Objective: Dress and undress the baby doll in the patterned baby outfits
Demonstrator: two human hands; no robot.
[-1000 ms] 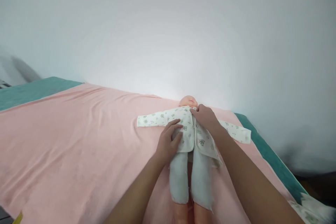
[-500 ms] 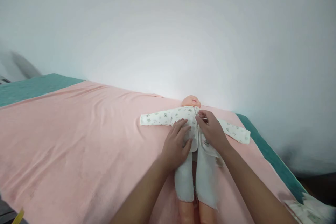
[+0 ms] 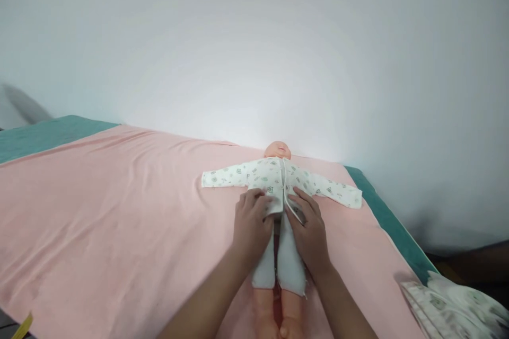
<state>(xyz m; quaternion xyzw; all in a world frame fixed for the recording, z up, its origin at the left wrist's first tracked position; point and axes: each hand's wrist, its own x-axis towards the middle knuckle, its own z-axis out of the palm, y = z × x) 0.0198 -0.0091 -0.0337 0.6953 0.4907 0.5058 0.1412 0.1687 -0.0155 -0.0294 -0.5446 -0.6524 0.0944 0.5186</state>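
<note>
A baby doll lies on its back on the pink cloth, its head toward the wall. It wears a white printed jacket with both sleeves spread sideways, the front edges meeting near the chest and parting lower down. My left hand is closed on the lower hem of the jacket's left panel. My right hand has its thumb and fingers on the lower edge of the right panel, which is lifted and curled. White fabric legs and bare plastic feet show below.
Pink cloth covers most of the bed, with a teal sheet showing at both sides. Folded printed fabric lies at the bottom right. A yellow strip shows at the bottom left. Behind stands a white wall.
Both hands have moved down the jacket to its lower hem; my right hand has left the chest opening. The view has shifted slightly, and more of the folded fabric shows.
</note>
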